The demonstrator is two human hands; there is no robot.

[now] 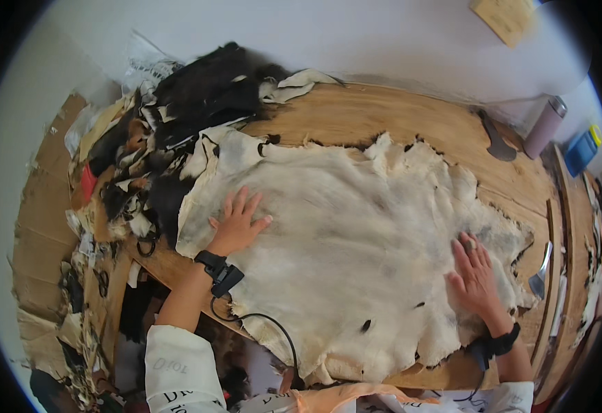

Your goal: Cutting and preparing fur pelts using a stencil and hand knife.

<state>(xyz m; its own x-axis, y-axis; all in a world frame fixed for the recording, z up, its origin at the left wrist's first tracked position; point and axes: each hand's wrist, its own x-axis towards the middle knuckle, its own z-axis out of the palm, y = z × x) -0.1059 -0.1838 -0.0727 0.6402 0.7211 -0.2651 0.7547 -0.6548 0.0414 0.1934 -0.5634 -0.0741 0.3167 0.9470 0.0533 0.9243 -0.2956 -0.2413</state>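
Note:
A large pale animal hide (342, 255) lies spread on the wooden table, skin side up, with ragged edges and dark hair showing along the rim. Two small dark holes or spots mark its lower right part. Flat on the hide's left part rests my left hand (237, 224), fingers spread. Near the right edge my right hand (473, 272) presses on the hide, fingers stretched out and a ring on one of them. Neither hand grips anything. Each wrist wears a black strapped device with a cable.
Dark hides and scraps (208, 89) are heaped at the back left beside cardboard (46, 227). On the wooden table (383, 103) lie a dark curved blade (499, 140) and a metal-bladed tool (541, 272). A pink flask (545, 127) and a blue bottle (580, 153) stand back right.

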